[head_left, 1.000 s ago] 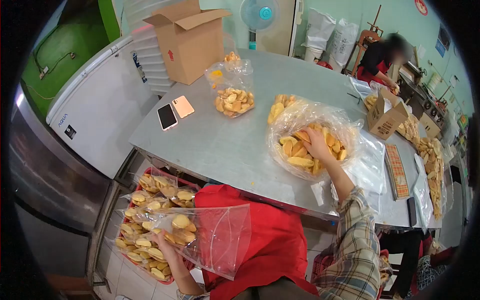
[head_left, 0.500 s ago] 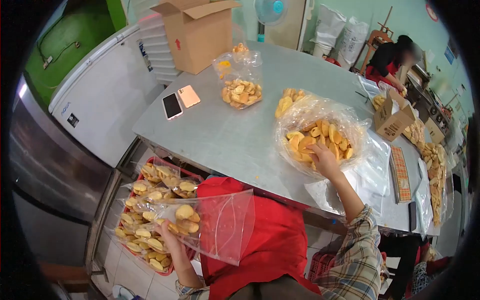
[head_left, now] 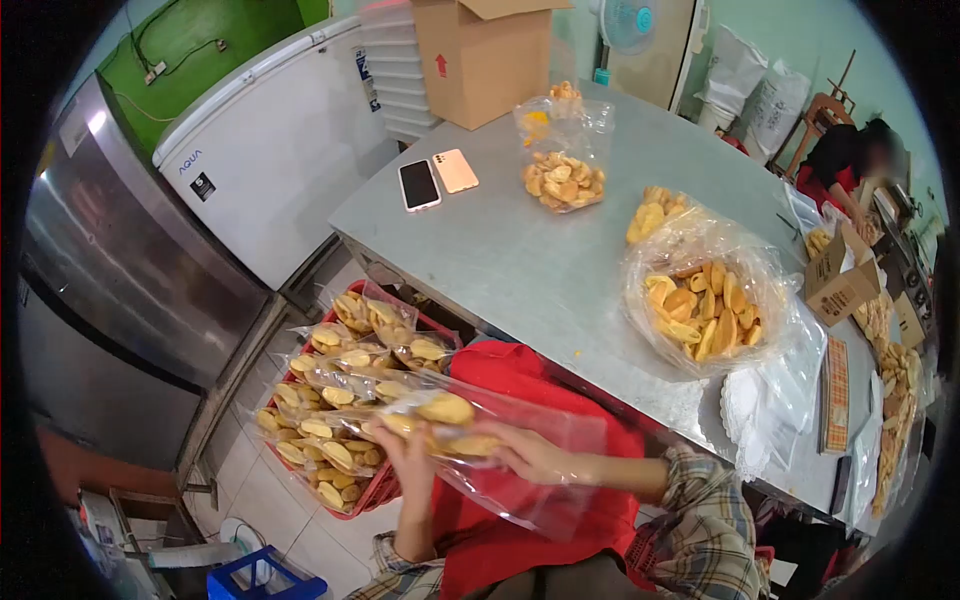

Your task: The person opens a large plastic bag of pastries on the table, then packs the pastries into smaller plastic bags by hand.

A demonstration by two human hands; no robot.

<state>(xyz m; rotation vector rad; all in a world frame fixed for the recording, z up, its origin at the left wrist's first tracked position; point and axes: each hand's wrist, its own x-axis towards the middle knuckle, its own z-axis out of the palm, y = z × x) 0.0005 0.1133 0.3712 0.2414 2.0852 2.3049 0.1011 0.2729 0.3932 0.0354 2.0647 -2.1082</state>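
A clear plastic bag (head_left: 545,430) with a few yellow-brown pieces lies over my red apron, at the edge of a red basket (head_left: 378,488). My left hand (head_left: 408,462) grips the bag at its filled end. Inside the bag's open part, my right hand (head_left: 530,456) is closed on a yellow piece (head_left: 475,444). Filled packets (head_left: 335,400) crowd the basket beneath. On the metal table, a large open bag of pieces (head_left: 705,310) stands with no hand in it.
Two phones (head_left: 419,185), a smaller bag of pieces (head_left: 563,182) and a large cardboard box (head_left: 480,65) are on the table (head_left: 500,260). To the right are a small box (head_left: 843,280) and flat plastic bags (head_left: 790,390). Another person (head_left: 845,165) works at the far right.
My right hand has left the large bag and moved down left into the bag held by my left hand, with a piece. The view has shifted left.
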